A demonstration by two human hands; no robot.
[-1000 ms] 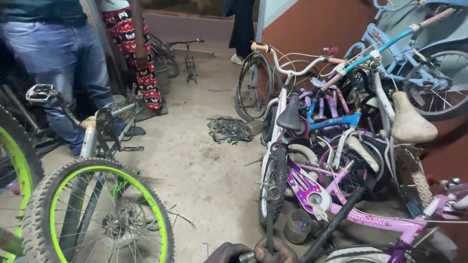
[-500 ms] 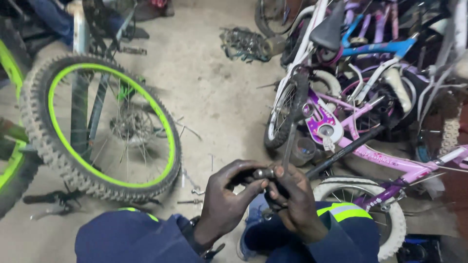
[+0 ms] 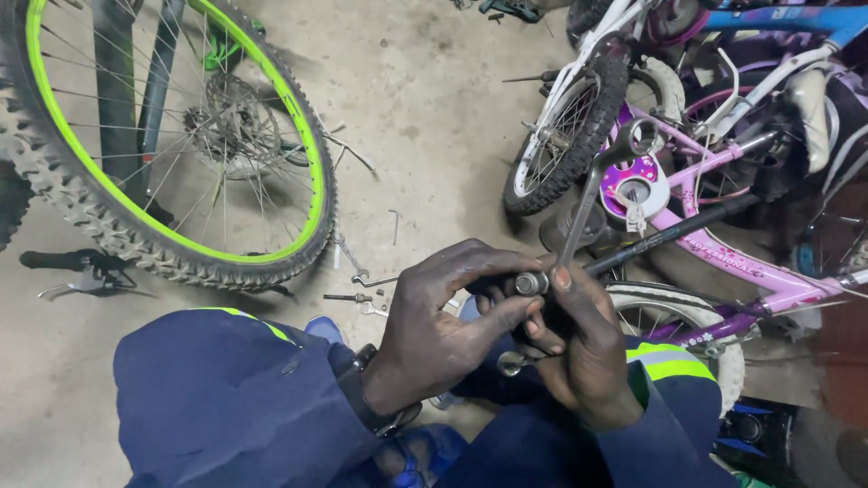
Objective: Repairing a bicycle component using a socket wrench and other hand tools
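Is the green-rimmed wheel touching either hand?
No, the green-rimmed wheel stands apart, while both hands grip a small metal part.

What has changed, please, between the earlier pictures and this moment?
The view tipped down from the standing bicycles to the lap. Both hands came into view: the left hand and right hand now grip a small metal part and a wrench more tightly together. The green-rimmed wheel and pink bicycle stayed put.
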